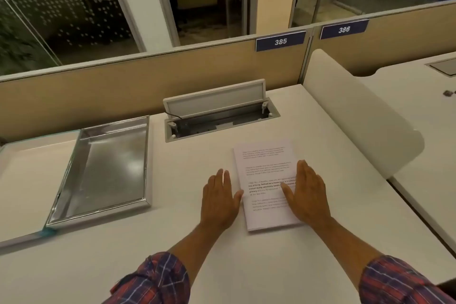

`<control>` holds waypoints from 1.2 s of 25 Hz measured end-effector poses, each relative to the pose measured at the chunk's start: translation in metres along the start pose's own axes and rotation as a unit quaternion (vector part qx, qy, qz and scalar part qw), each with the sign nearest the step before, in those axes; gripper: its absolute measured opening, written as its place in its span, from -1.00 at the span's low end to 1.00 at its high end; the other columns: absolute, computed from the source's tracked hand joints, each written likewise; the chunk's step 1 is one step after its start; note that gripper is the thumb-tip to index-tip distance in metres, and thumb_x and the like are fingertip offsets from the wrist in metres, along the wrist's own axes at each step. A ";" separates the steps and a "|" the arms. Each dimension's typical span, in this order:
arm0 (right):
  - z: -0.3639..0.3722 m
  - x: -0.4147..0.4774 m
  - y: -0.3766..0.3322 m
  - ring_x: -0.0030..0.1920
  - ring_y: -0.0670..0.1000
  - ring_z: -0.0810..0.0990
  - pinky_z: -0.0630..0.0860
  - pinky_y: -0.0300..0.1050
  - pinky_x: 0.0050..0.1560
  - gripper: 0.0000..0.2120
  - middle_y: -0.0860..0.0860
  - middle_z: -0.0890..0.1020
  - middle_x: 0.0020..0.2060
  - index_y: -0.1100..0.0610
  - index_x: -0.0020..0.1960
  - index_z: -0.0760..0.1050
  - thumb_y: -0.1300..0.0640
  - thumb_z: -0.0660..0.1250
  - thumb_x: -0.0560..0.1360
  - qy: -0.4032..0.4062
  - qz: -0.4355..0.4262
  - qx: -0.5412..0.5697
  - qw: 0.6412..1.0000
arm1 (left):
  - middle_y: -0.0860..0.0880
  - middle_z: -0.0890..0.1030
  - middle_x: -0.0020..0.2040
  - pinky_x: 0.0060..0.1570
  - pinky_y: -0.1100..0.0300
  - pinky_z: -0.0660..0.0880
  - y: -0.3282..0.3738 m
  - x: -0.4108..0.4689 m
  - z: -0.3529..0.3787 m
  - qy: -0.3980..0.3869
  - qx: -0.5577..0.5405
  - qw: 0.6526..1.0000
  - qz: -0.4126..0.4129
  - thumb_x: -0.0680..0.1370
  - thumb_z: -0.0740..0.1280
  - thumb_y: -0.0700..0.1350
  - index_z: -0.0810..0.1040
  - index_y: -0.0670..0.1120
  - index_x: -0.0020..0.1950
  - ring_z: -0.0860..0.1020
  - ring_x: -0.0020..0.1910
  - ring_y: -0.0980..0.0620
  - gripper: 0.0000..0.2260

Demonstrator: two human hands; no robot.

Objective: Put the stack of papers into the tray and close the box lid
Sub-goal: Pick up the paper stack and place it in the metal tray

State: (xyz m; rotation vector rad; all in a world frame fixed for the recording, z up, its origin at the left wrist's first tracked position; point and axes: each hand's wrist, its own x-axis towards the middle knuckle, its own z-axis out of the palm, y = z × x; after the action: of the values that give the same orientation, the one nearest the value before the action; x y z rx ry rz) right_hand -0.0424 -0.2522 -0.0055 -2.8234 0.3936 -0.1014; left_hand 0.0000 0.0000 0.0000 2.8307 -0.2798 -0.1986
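Leftmost, mid-frame: steel tray (147,160), empty, shiny. Upper centre: box lid (214,101), raised over its recess. Lower centre: left hand (220,201), flat, fingers spread, gripping nothing, just beside the stack. Right of centre: stack of papers (267,173), flat on desk (246,266); light, floppy, sheets likely to slide, best pinched at both long edges. Right hand (307,196) rests open on it.

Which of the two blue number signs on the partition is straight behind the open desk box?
The sign reading 385; it sits behind the open box, while 386 is farther right.
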 end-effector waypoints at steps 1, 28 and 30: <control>0.000 0.004 0.003 0.53 0.28 0.37 0.31 0.24 0.51 -0.20 0.24 0.30 0.59 0.26 0.65 0.08 -0.20 0.25 0.62 0.008 0.019 0.008 1.000 | -0.16 0.27 0.67 0.60 -0.07 0.23 0.005 0.003 0.001 0.002 -0.027 0.999 -0.021 0.70 0.07 0.27 0.25 -0.10 0.65 0.27 0.63 -0.19 -0.37; -0.001 0.029 0.013 0.24 0.25 0.53 0.47 0.18 0.23 -0.45 0.17 0.52 0.22 0.19 0.26 0.50 -0.27 0.13 0.64 -0.072 0.153 0.035 0.985 | -0.29 0.71 0.03 -0.08 -0.04 0.67 0.045 0.056 -0.035 -0.119 -0.636 0.675 -0.353 0.60 0.34 0.04 0.61 -0.29 0.16 0.71 -0.09 -0.21 -0.61; 0.000 0.029 0.013 0.23 0.24 0.53 0.47 0.18 0.21 -0.45 0.17 0.52 0.21 0.18 0.25 0.50 -0.28 0.13 0.64 -0.068 0.150 0.033 0.986 | -0.27 0.73 0.00 -0.15 0.00 0.66 0.042 0.058 -0.033 -0.118 -0.636 0.676 -0.353 0.59 0.34 0.07 0.62 -0.29 0.17 0.71 -0.12 -0.19 -0.59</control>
State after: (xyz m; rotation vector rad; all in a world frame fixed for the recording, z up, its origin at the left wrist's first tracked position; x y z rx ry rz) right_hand -0.0180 -0.2721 -0.0085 -2.6524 0.7598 0.1378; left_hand 0.0541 -0.0432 0.0375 1.3397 0.6904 -0.6167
